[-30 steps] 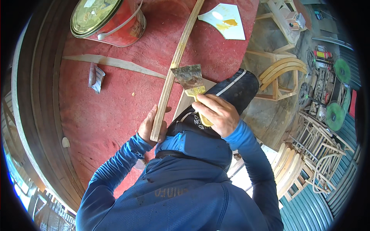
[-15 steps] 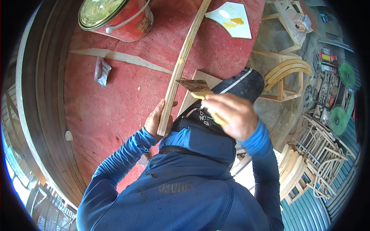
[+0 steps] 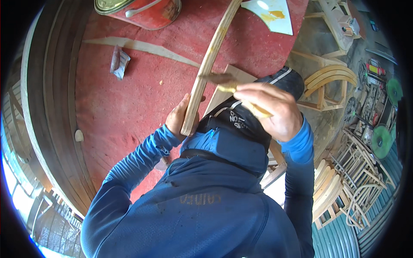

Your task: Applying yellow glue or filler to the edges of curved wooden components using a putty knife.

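My left hand (image 3: 177, 117) is wrapped round the near end of a long, slightly curved wooden strip (image 3: 211, 56), which slants up and away to the right. In my right hand (image 3: 275, 107) is a putty knife (image 3: 226, 87) with a yellowish handle and a broad, stained blade. The blade's edge lies at the strip's right side, a little beyond my left hand; motion blurs it, and I cannot tell whether it touches. Small yellow smears show on the strip. Near its far end is a white board piece (image 3: 273, 21) bearing an orange-yellow dab of paste.
A red bucket (image 3: 150, 16) with a smeared lid stands at the far left on the red surface (image 3: 129, 94). A crumpled wrapper (image 3: 119, 63) lies nearer. Dark curved boards (image 3: 56, 107) line the left side; curved wooden parts (image 3: 330, 79) and green fans (image 3: 381, 141) are at right.
The putty knife and my right hand have shifted slightly right and up in the picture. My left hand and the strip also sit higher, while the whole view has moved a little.
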`<state>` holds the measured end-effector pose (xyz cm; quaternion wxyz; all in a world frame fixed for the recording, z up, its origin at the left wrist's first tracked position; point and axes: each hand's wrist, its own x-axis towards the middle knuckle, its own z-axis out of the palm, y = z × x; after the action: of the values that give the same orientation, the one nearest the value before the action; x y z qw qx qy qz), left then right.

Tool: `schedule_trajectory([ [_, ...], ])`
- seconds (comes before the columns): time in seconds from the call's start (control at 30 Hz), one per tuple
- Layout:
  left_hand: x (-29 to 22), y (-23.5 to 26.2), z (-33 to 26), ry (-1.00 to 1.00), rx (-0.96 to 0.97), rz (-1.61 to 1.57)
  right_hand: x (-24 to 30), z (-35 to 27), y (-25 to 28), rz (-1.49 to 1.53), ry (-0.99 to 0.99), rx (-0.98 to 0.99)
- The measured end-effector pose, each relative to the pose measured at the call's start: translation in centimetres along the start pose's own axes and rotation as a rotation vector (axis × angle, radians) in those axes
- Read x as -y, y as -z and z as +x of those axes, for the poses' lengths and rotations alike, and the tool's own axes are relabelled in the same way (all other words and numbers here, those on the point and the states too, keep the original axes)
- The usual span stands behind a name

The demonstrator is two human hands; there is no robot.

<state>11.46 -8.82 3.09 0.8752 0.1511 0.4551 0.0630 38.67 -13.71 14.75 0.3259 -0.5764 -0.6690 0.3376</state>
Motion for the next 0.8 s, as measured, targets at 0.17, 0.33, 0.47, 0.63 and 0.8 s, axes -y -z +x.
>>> schedule_trajectory([
  [0.17, -0.8, -0.6, 0.6, 0.029, 0.100, -0.050, -0.2, -2.8, -2.0, -0.177, 0.176, 0.011],
  [0.33, -0.5, -0.1, 0.8, -0.013, 0.082, -0.008, 2.6, -5.1, 0.1, -0.010, 0.075, 0.001],
  [0.47, -1.0, -0.9, 0.8, -0.056, -0.051, 0.096, 2.4, -7.4, 0.9, -0.048, -0.150, -0.497],
  [0.63, -1.1, 1.0, 2.2, -0.104, -0.126, 0.436, 1.6, -10.0, 0.9, 0.012, -0.143, -0.794],
  [0.8, -2.4, 0.0, 1.7, -0.362, -0.260, 0.633, 1.8, -11.3, 1.1, -0.089, -0.160, -0.900],
])
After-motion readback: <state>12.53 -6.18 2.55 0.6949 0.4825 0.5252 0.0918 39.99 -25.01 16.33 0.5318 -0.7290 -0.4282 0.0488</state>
